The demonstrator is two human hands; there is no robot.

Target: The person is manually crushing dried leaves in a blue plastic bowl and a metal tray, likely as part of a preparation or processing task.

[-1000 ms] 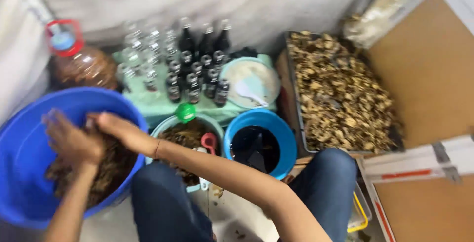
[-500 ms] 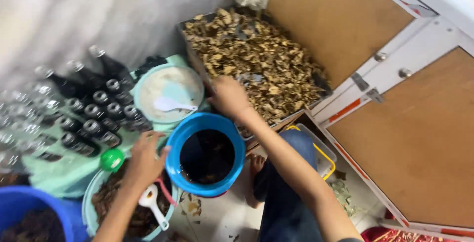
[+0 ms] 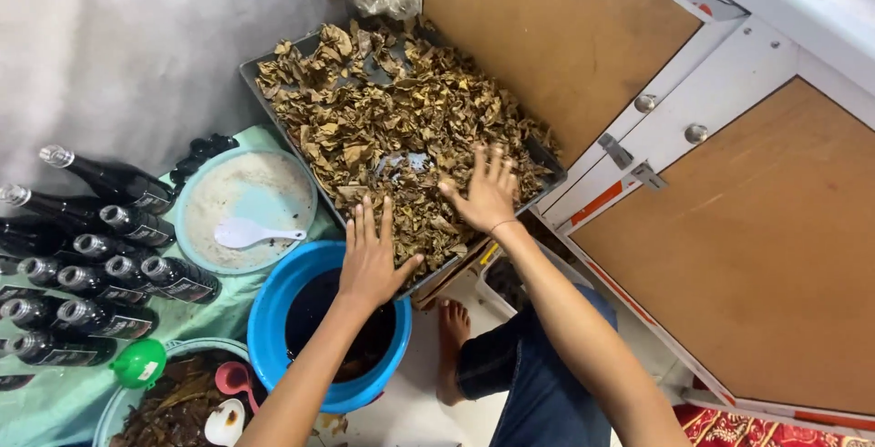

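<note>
Both hands have come off the near tubs and now lie on the tray of dried leaves. The left hand rests flat at the tray's near edge, above the blue bucket; the right hand spreads open on the leaves. Neither grips anything, so the work has shifted to the leaves. Left, bottles and a plate with a white spoon lie on a green cloth. Beyond stand brown panels and a pale wall.

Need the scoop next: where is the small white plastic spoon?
In the head view, left of centre, the white plastic spoon lies in the pale round plate, between the dark bottles and the leaf tray.
</note>
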